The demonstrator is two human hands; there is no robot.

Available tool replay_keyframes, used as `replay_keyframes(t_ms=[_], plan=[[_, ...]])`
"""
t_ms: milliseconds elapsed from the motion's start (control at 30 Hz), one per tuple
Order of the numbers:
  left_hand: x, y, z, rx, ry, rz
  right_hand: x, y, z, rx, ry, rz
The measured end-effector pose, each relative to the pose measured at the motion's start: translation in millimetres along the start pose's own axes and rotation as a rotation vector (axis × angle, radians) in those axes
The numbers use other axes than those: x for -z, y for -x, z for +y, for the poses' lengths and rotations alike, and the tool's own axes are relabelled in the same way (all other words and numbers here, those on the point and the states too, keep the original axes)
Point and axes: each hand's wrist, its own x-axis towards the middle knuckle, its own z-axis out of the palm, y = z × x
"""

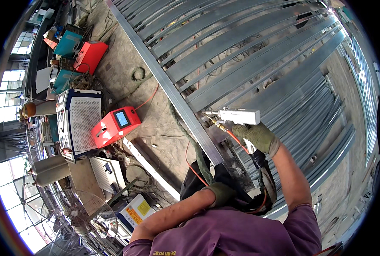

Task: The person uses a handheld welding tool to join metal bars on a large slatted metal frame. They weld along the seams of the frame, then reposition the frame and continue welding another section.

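My right hand (257,137), in an olive work glove, is wrapped round the grip of a white, boxy welding gun (240,116). The gun's thin nozzle points left, at the corner where a flat steel bar meets the long side rail (179,89) of a grey metal frame. Brass fittings and an orange hose (237,140) run under the gun, and a thick black-sleeved cable (266,181) hangs below my right wrist. My left hand (222,195), gloved too, rests low against my body beside a green-wrapped hose (201,160). Its fingers are mostly hidden.
Left of the frame stand a red machine with a screen (118,123), a white-and-blue cabinet (82,121), another red machine (90,57) and a fan (75,213). Hoses trail over the concrete floor (156,111). Loose steel bars (303,123) lie stacked to the right.
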Motion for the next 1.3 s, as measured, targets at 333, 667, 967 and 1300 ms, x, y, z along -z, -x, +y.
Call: replay_keyframes(t_ms=[333,667,967,1300], plan=[[-5.1,-7.7,9.5,-0.01,-0.01,-0.003,0.0,3.4,0.9,-0.159,0.016,-0.091],[-15.9,-13.4,9.2,0.0,-0.042,0.009,-8.6,3.4,3.8,-0.022,0.029,-0.124],[-12.7,-10.5,13.5,-0.003,-0.041,0.007,-9.0,3.3,9.5,0.012,0.06,-0.097],[-16.1,-11.2,12.5,0.003,-0.021,0.027,-9.8,9.3,-17.0,-0.093,-0.026,-0.138]])
